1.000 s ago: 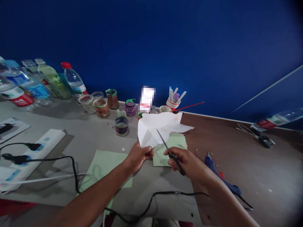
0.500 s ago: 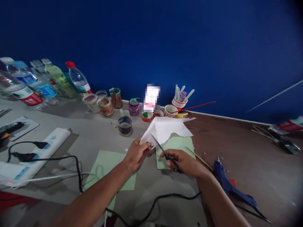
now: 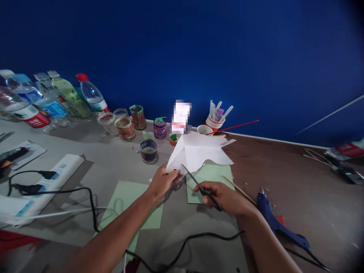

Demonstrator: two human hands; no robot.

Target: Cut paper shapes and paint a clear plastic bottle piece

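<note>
A folded sheet of white paper (image 3: 199, 149) with a wavy cut edge is pinched at its lower left corner by my left hand (image 3: 163, 181). My right hand (image 3: 220, 195) grips the dark handles of a pair of scissors (image 3: 191, 174), whose blades point up and left against the paper near my left thumb. How far the blades are apart I cannot tell. Beneath the paper and the scissors lies a pale green sheet (image 3: 210, 174). A second green sheet (image 3: 127, 201) is under my left forearm.
A blue glue gun (image 3: 274, 223) and a thin wooden stick (image 3: 239, 189) lie on the right. Behind the paper stand a purple painted jar (image 3: 159, 128), paper cups (image 3: 215, 124) and a bright phone (image 3: 181, 116). A power strip (image 3: 57, 182), cables and several bottles (image 3: 92, 96) are on the left.
The white paper has risen slightly and tilted, now covering more of the small cups behind it. The scissors and my right hand have shifted a little to the right.
</note>
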